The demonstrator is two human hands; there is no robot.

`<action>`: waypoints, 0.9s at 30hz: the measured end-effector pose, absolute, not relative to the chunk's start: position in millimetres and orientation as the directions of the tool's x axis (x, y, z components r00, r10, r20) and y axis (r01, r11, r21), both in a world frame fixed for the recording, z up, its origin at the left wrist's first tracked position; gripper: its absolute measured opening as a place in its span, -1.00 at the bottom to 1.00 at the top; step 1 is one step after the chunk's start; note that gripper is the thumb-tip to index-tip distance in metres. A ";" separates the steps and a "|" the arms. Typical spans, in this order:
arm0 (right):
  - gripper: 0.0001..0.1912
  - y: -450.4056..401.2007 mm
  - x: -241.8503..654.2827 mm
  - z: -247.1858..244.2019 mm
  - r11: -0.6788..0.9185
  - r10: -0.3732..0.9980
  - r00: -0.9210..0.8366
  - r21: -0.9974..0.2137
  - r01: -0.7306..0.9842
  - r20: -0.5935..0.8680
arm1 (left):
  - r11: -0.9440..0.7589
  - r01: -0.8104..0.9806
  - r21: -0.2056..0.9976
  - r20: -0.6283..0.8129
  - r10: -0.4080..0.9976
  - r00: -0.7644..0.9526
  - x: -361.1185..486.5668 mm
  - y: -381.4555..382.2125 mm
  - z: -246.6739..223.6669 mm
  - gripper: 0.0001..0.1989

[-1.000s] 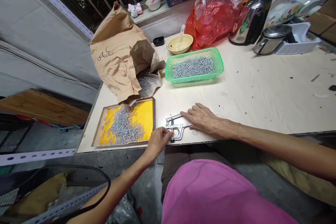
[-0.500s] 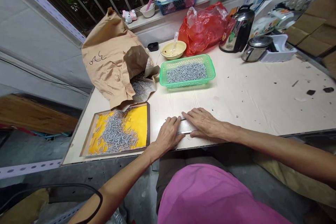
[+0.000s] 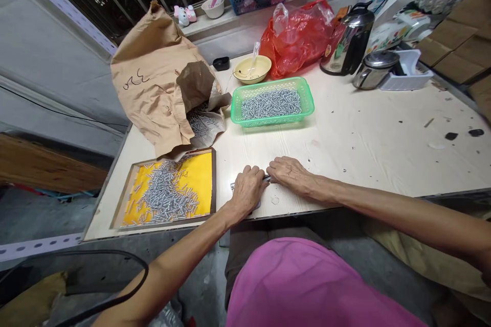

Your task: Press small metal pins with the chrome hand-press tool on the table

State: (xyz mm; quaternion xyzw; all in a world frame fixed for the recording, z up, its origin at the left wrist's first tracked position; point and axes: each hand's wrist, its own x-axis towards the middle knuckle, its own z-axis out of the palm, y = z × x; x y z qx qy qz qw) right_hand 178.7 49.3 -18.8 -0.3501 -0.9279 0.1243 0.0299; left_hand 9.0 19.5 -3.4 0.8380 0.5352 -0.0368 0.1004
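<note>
My left hand [image 3: 247,193] lies over a thin metal strip [image 3: 266,178] near the table's front edge, its fingers curled down onto it. One end of a metal piece [image 3: 232,186] pokes out to the left of that hand. My right hand [image 3: 292,176] pinches the right end of the strip, fingers bent and closed. Only a short length of metal shows between the hands; the rest is hidden beneath them. To the left, a shallow tray [image 3: 214,179] with a yellow lining bears a heap of small silvery pins [image 3: 166,196].
Behind my hands stands a green basket [image 3: 273,123] full of similar small metal pieces. An open brown paper bag [image 3: 153,82] spills more of them. Farther back are a yellow bowl [image 3: 253,77], a red plastic bag [image 3: 293,43], a kettle [image 3: 351,41] and a lidded metal cup [image 3: 376,71].
Two separate metal strips showed between my hands earlier; now a single short length shows there. My right hand has closed in, and a metal end has appeared left of my left hand.
</note>
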 end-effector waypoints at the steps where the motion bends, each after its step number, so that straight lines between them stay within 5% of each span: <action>1: -0.82 51.2 178.7 -19.9 0.725 0.661 -0.750 -0.235 0.648 -0.028 | -0.397 0.909 0.129 -0.167 0.895 0.414 8.6 19.9 -2.9 -0.88; 4: -0.81 58.4 184.7 -17.5 0.728 0.665 -0.747 -0.228 0.647 0.006 | -0.366 0.920 0.140 -0.123 0.916 0.383 7.4 16.4 -4.0 -0.78; 7: -0.52 66.3 196.3 -12.4 0.740 0.640 -0.768 -0.287 0.608 0.023 | -0.356 0.920 0.163 -0.020 0.931 0.364 11.7 0.4 -12.8 -0.59; 12: -0.70 73.7 199.4 -14.6 0.702 0.677 -0.736 -0.315 0.638 0.018 | -0.430 0.859 0.276 0.077 0.901 0.426 36.1 -39.2 -33.3 -0.53; 21: -0.82 101.5 166.1 -14.7 0.703 0.711 -0.700 -0.076 0.707 0.060 | -0.424 0.808 0.410 0.122 0.903 0.412 47.2 -58.0 -35.0 -0.53; 27: -0.89 49.8 112.7 0.9 0.949 0.286 -0.957 -0.152 0.276 0.049 | -0.392 0.812 0.433 0.058 0.911 0.409 48.5 -61.2 -46.6 -0.54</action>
